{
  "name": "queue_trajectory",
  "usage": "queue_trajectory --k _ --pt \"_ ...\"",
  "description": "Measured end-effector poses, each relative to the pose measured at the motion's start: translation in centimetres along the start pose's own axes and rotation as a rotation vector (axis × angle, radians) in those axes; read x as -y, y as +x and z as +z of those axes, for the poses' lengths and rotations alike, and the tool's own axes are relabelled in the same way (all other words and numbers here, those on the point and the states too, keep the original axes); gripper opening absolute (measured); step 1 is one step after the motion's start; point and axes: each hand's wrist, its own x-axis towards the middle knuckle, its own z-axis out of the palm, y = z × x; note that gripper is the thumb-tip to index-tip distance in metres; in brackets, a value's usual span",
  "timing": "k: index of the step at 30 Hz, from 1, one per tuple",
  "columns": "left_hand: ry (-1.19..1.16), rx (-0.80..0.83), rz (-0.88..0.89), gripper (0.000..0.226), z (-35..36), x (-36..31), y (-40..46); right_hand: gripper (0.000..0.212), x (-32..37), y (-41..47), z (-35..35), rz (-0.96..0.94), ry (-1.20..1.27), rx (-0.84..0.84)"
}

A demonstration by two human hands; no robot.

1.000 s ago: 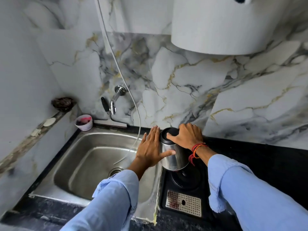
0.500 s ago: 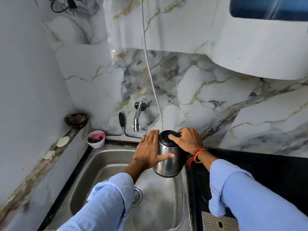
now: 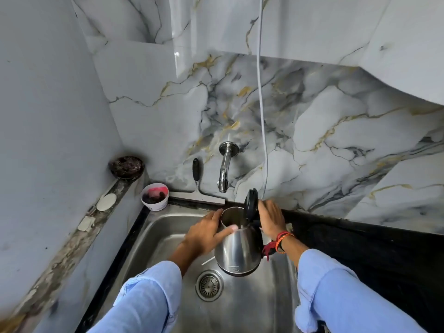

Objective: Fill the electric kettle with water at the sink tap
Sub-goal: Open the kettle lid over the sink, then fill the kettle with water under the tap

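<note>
A steel electric kettle (image 3: 240, 251) hangs over the steel sink (image 3: 242, 308), tilted, with its black lid (image 3: 251, 204) flipped up and its mouth showing. My left hand (image 3: 206, 233) grips the kettle's left side near the rim. My right hand (image 3: 271, 219) holds the handle side behind the lid. The chrome tap (image 3: 224, 169) sticks out of the marble wall just above and left of the kettle's mouth. No water runs from it.
A squeegee (image 3: 197, 188) leans on the wall left of the tap. A small white bowl (image 3: 155, 197) stands at the sink's back left corner, a dark dish (image 3: 126, 167) on the ledge. A white cord (image 3: 262, 104) hangs down behind the kettle. Black countertop (image 3: 372, 246) lies right.
The kettle left its base on the counter and moved left over the sink. Its lid, closed before, now stands up. Both hands stayed on it.
</note>
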Motion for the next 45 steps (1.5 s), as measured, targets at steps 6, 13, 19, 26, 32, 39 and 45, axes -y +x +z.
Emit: queue_trajectory --k 6,13,19,26,32,39,45 --pt "0.081 -0.278 -0.102 0.067 -2.8 -0.5 4.8 0.042 1.6 2.2 2.8 -0.005 0.114 0.006" --pt "0.242 -0.400 -0.264 0.055 -2.9 -4.3 9.1 0.039 2.5 5.0 4.3 0.002 0.154 -0.026" --pt "-0.034 -0.387 -0.091 0.032 -2.5 -2.2 10.1 0.057 2.9 5.5 4.5 -0.002 0.196 -0.031" --pt "-0.269 -0.043 0.176 0.016 -5.1 2.2 11.0 0.061 2.4 5.6 4.3 -0.013 0.173 -0.033" --pt "0.121 0.100 0.112 0.118 -3.9 5.0 8.2 0.055 2.3 5.2 3.6 -0.043 0.166 -0.058" --pt "0.357 0.038 0.097 0.129 -1.5 5.6 5.6 0.048 2.6 4.8 3.2 -0.100 0.171 -0.053" --pt "0.372 0.012 0.112 0.127 -1.4 5.5 5.5 0.047 2.2 5.1 3.2 -0.119 0.172 -0.057"
